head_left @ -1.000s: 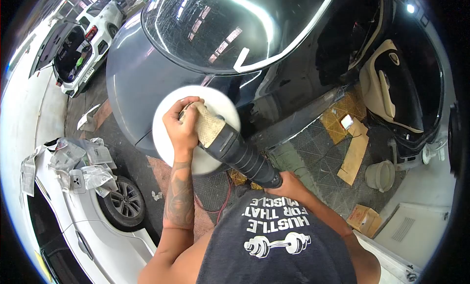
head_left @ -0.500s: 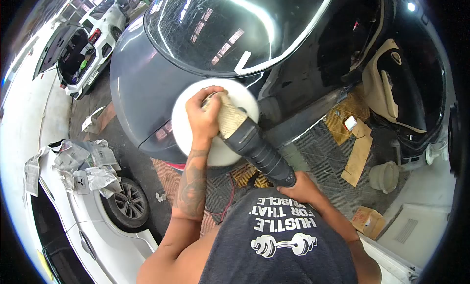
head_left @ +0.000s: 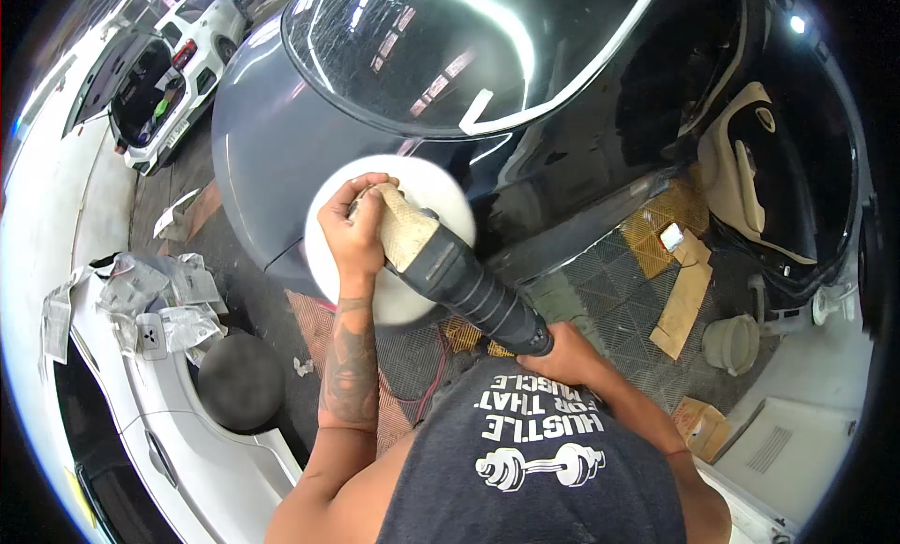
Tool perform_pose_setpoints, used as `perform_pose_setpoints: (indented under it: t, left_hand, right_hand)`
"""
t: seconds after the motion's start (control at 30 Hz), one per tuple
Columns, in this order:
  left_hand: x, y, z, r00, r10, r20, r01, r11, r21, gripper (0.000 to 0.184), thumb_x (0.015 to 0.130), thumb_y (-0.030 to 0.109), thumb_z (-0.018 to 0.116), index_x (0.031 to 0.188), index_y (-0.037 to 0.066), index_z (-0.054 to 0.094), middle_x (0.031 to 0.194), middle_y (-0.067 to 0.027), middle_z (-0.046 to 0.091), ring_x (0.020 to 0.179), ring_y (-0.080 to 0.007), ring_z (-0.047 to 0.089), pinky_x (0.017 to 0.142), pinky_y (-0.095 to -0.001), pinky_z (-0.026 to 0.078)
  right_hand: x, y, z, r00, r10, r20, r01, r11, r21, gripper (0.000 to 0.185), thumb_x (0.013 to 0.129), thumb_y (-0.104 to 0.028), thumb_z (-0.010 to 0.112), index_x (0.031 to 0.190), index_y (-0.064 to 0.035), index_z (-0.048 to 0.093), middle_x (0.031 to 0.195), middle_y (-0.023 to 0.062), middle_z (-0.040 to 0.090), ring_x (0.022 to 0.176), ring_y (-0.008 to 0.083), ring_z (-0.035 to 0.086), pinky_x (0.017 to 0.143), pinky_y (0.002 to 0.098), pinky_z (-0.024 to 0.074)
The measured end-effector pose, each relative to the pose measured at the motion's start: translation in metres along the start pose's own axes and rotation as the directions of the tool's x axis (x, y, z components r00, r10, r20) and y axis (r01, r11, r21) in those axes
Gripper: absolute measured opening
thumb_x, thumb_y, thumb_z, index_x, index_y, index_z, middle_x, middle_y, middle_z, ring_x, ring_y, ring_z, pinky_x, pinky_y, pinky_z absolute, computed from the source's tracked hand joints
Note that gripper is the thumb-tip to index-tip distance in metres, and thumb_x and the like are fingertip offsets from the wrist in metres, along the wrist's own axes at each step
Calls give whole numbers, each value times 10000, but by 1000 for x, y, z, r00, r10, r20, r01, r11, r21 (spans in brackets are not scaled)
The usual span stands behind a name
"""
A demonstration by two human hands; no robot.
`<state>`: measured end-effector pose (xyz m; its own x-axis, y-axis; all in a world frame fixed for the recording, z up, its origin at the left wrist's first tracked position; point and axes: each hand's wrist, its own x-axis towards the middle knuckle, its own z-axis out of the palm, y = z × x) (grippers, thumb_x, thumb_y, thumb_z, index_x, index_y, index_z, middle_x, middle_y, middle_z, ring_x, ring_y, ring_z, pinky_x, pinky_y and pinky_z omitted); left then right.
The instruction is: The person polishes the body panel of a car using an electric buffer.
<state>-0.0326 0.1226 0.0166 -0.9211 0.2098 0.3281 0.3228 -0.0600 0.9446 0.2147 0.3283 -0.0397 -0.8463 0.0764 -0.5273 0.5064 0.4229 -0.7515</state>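
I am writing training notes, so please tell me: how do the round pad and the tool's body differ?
The pad is white, while the tool's body is mostly black, with a beige cover in front. The pad is wide and round; the body is long and narrow. Both are parts of one tool.

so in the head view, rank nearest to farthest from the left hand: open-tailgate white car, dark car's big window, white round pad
1. White round pad, directly beneath the left hand
2. Dark car's big window, ahead and to the right
3. Open-tailgate white car, far off, ahead and left
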Motion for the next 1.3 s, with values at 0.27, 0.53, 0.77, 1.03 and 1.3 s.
perform_pose_setpoints:
  t: [0.27, 0.53, 0.77, 1.03, 1.3]
  left_hand:
    - [-16, -11, 100, 983, 119, 137, -132, 988, 83, 205, 845, 90, 599, 961, -28, 721, 894, -109, 741, 838, -170, 684, 795, -301, 527]
    - [-1, -12, 175, 947, 205, 247, -246, 958, 148, 193, 810, 134, 640, 921, 18, 748, 746, -138, 718, 703, -222, 713, 702, -312, 543]
    - [-2, -5, 117, 968, 139, 208, -180, 964, 195, 214, 813, 141, 631, 933, 10, 750, 807, -128, 741, 756, -203, 717, 747, -313, 545]
    - [-10, 9, 45, 991, 67, 115, -87, 980, 178, 240, 838, 122, 596, 965, -29, 733, 899, -109, 743, 837, -169, 675, 814, -289, 520]
    - [-29, 4, 9, 997, 83, 0, -82, 982, 170, 232, 871, 106, 584, 987, -39, 722, 928, -103, 737, 837, -161, 659, 796, -291, 512]
  right_hand:
    - [12, 125, -5, 990, 82, -114, -75, 995, 66, 546, 667, -371, 840, 970, 62, 702, 953, 230, 726, 909, 339, 719, 832, 425, 538]
    - [10, 159, -2, 869, 158, -468, -162, 986, 32, 678, 647, -351, 877, 1094, 96, 631, 1011, 230, 689, 900, 326, 691, 810, 406, 536]
    - [25, 144, 34, 955, 152, -255, -153, 988, 17, 916, 646, -528, 876, 1165, 152, 548, 1194, 342, 594, 1097, 417, 629, 922, 444, 506]
    - [40, 106, 49, 954, -185, -235, 193, 981, 10, 606, 660, -416, 875, 880, 108, 666, 875, 281, 705, 830, 401, 718, 754, 454, 554]
    - [28, 65, 35, 987, -124, -105, 130, 990, 52, 420, 668, -321, 836, 838, 41, 707, 789, 220, 723, 789, 353, 735, 739, 432, 558]
